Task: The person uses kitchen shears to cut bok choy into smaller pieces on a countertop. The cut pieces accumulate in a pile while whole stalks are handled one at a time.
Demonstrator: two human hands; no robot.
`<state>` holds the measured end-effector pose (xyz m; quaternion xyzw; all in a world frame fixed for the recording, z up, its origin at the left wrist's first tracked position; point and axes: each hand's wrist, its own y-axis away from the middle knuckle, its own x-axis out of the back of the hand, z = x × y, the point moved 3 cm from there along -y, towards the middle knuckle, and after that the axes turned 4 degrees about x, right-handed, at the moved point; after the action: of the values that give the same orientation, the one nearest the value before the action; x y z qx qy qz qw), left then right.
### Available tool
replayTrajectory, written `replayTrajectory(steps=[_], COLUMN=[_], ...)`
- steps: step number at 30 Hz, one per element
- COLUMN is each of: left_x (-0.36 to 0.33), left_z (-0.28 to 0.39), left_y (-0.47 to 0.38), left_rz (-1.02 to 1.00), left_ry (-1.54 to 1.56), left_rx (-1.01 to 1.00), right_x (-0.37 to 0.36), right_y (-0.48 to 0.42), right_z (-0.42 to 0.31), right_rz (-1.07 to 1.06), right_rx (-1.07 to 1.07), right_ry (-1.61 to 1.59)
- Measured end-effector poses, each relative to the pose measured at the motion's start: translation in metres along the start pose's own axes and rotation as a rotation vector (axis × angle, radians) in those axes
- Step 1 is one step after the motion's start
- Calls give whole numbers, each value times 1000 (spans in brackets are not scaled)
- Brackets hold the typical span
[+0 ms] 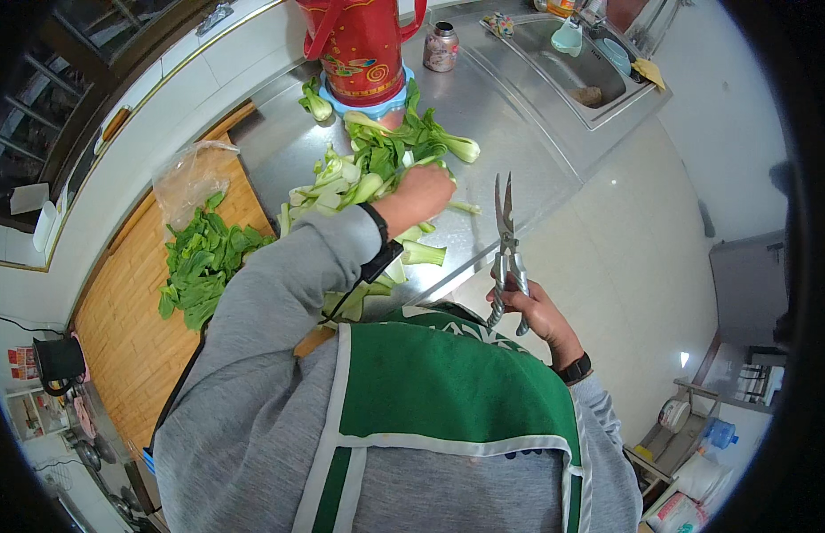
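Observation:
My left hand [422, 194] reaches over the pile of bok choy stalks [332, 183] on the steel counter; its fingertips touch the greens, and whether they grip a piece is hidden. In my right hand [535, 310] are metal kitchen scissors [507, 246], held by the handles, blades upward and slightly apart, over the counter's front edge. A whole bok choy [460, 146] lies beyond my left hand, and another [315, 103] sits beside the red bucket. Cut green leaves [209, 263] are heaped on the bamboo board at the left.
A red bucket [365, 60] stands on a light-blue base at the back, beside a small metal bottle [441, 48]. The steel sink [602, 80] is at the upper right. A clear plastic bag [196, 176] lies on the bamboo board [129, 340].

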<state>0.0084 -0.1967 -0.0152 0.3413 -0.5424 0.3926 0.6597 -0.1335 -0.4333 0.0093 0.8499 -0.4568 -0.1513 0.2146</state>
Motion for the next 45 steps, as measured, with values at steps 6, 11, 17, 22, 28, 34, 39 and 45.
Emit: replayTrajectory(steps=[6,11,17,22,28,34,39,45], left_x=[38,56,51,47,44,40,43,48], left_z=[-56,-68,-68,-65,-67,-69,-70,-77], left_y=[24,56,85,96,97,101,106,112], left_rz=[-331,-249,-188,-267,-285,-318,-330,-330], left_ry=[1077,1462,1553,1389,1310,1334,1339,1307], left_rx=[316,370,404,343,340,339,336,337], right_x=[-10,-21,-36,-44,-48,-48,-49,-53], right_y=[-6,-14,-27,-42,-46,-50,-49,-50], right_z=[-6,-16,-22,-22,-24,-25,-26,-33], right_rz=[-47,-128,-193,-265,-284,-221,-200,-189], right_rx=[25,68,43,66,86,93,94,74], right_ry=[77,285,357,414,478,500,460,472])
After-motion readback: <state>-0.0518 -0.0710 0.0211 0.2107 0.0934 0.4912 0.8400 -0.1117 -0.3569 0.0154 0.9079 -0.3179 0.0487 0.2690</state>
